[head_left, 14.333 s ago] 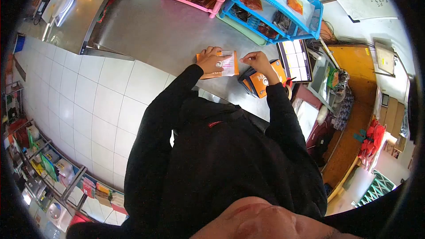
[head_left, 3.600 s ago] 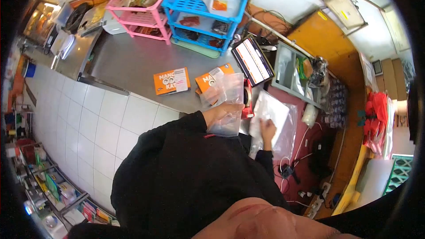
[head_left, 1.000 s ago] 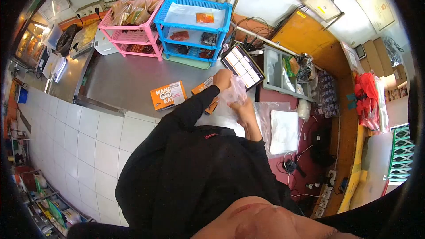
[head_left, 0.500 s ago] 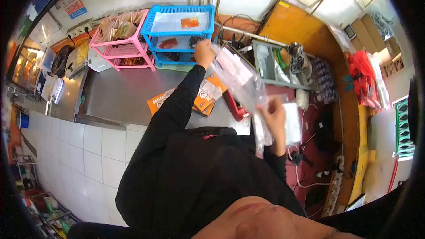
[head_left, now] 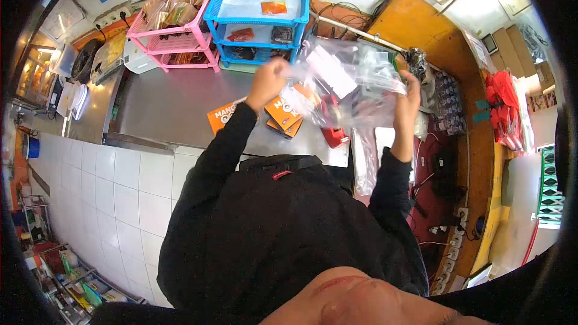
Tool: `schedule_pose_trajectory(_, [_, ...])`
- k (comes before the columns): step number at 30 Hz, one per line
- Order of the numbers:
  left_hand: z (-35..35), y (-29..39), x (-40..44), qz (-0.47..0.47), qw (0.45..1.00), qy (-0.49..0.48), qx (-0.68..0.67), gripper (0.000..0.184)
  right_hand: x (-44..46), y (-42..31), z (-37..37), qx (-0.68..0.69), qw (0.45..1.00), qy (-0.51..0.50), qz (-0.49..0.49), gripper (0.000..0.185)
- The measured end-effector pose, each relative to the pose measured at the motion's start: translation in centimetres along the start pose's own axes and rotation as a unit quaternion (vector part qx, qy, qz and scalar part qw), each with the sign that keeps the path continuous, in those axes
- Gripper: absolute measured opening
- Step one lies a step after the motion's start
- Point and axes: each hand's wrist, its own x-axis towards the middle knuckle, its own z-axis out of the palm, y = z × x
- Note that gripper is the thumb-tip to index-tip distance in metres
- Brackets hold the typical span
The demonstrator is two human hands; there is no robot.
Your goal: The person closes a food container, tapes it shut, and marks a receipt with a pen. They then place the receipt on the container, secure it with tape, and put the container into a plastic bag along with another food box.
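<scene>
To the right of the blue rack [head_left: 257, 20], and nearer the person, a clear bag [head_left: 361, 93] is spread between two hands above the table [head_left: 162, 105]. The left hand [head_left: 266, 85], just in front of the rack, has its fingers [head_left: 276, 69] curled closed on one edge of the film. The right hand [head_left: 407, 101], well off to the rack's right, is raised with its fingers partly spread at the opposite edge; whether they truly pinch it I cannot tell.

That doubtful side looks the likelier failure: thin, slick film could slide free and fold in on itself. Too hard a pull between the hands could stretch or split it. An orange box [head_left: 277, 108] tops an uneven pile in front of the rack, and the bag overlaps it, so a sagging edge could catch a corner and drag the box askew. A red tape dispenser [head_left: 335, 136], in front of the rack and to its right, sits close below the bag; its cutting edge, if bare, could nick the plastic.
</scene>
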Motion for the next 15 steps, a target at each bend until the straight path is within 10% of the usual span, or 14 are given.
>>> schedule_pose_trajectory(1, [-0.8,-0.3,-1.7,-0.138,0.947,-0.179,-0.228,0.020,-0.1,-0.8,-1.1,0.151,0.968,-0.099,0.175,0.035])
schedule_pose_trajectory(3, [-1.7,-1.6,-6.8,-0.272,0.644,-0.128,-0.704,0.033,-1.0,-0.1,-2.9,0.408,0.814,-0.216,0.353,0.053])
schedule_pose_trajectory(4, [-3.0,-3.6,-9.9,-0.186,0.869,-0.057,-0.456,0.036,-1.0,-1.1,-2.1,0.630,0.570,-0.389,0.357,0.058])
schedule_pose_trajectory(5, [-4.4,-4.9,-11.9,-0.081,0.985,0.020,-0.150,0.041,-2.0,-4.6,-0.9,0.550,0.683,-0.331,0.348,0.060])
schedule_pose_trajectory(6, [-6.0,-3.4,-11.8,-0.086,0.985,0.020,-0.150,0.041,-3.0,-7.6,-0.2,0.457,0.780,-0.265,0.335,0.061])
schedule_pose_trajectory(7, [-8.6,-0.2,-11.4,-0.074,0.872,-0.048,-0.481,0.049,-3.3,-7.8,0.0,0.473,0.796,-0.260,0.273,0.061])
schedule_pose_trajectory(8, [-10.1,1.3,-11.4,-0.052,0.649,-0.103,-0.752,0.060,-3.6,-7.9,0.3,0.488,0.808,-0.253,0.211,0.061])
schedule_pose_trajectory(9, [-10.4,0.2,-10.4,-0.056,0.649,-0.098,-0.752,0.060,-2.8,-8.5,1.0,0.561,0.746,-0.313,0.173,0.059])
schedule_pose_trajectory(11, [-10.9,-3.2,-6.3,-0.092,0.899,-0.177,-0.391,0.069,-2.6,-8.6,2.3,0.536,0.784,-0.269,0.158,0.059])
schedule_pose_trajectory(12, [-10.7,-4.4,-5.3,-0.093,0.899,-0.173,-0.391,0.069,-2.3,-8.6,3.0,0.506,0.822,-0.221,0.139,0.059])
schedule_pose_trajectory(15, [-9.6,-5.3,-3.7,-0.074,0.783,0.010,-0.617,0.072,-0.4,-6.4,5.1,-0.034,0.863,-0.502,0.037,0.027])
